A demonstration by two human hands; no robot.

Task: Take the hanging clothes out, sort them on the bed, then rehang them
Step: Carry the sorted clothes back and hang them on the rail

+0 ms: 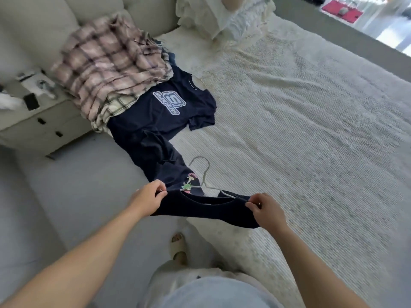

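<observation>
At the near edge of the bed: a dark navy garment (pixel 200 210) is held stretched between both hands, its neck opening facing up.
Left hand (pixel 148 197): pinches the left shoulder of the dark navy garment between thumb and fingers.
Right hand (pixel 265 210): pinches the right shoulder of the same garment, fingers curled round the cloth and, it seems, the end of the hanger arm.
Hanger (pixel 205 176): pale wire, its hook pointing to the far side and lying on the bed cover, one arm running into the neck opening toward the right hand.
Print (pixel 189 182): a pink and green motif shows on dark cloth just beyond the left hand; whether it belongs to the held garment or to another piece I cannot tell.
Navy T-shirt (pixel 164 110): lies flat on the bed further off, pale logo upward, its lower part trailing toward the near edge.
Plaid pile (pixel 106 70): pink and grey checked clothes heaped on the far left of the bed, overlapping the navy T-shirt's left side.
Bed (pixel 311 130): cream textured cover, ruffled white pillows (pixel 224 16) at the far end.
Nightstand (pixel 42 121): pale, left of the bed, small items on top, blurred.
Floor (pixel 77 196): grey; one foot in a pale slide sandal (pixel 178 246) stands beside the bed.
</observation>
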